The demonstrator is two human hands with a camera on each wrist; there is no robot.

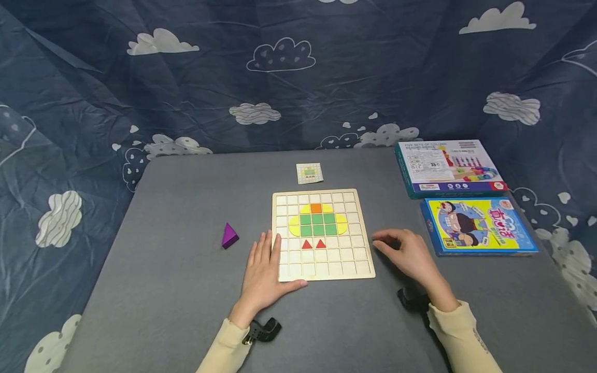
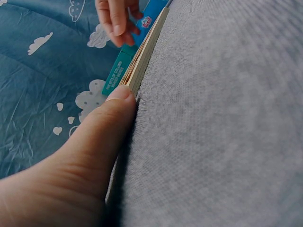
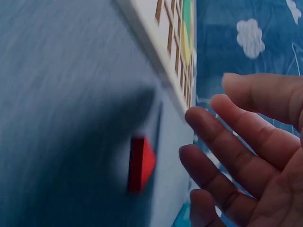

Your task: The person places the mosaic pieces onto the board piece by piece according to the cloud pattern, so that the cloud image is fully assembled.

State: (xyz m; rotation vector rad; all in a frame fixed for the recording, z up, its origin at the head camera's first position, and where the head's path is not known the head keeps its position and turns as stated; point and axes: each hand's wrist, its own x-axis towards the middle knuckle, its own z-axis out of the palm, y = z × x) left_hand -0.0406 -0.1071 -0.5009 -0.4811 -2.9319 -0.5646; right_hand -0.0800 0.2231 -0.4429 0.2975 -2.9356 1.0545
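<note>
A wooden grid board (image 1: 345, 254) lies on the table, with yellow, green, orange and red pieces forming a pattern in its cells. My left hand (image 1: 261, 280) rests along the board's left edge, fingers straight, and its thumb (image 2: 120, 101) touches the front edge near the corner. Right of the board hovers my right hand (image 1: 408, 254), with fingers loosely bent. Nothing sits between its fingers in the right wrist view. Below that hand lies a small red triangular piece (image 3: 142, 164), hidden in the head view. To the left stands a purple triangular block (image 1: 229, 236).
Behind the board lies a small pattern card (image 1: 310, 173). At the right are a blue and yellow box (image 1: 482, 225) and a green-edged box (image 1: 450, 168), one behind the other. A dark cloud-print cloth (image 1: 280, 88) hangs behind the grey table (image 1: 182, 217).
</note>
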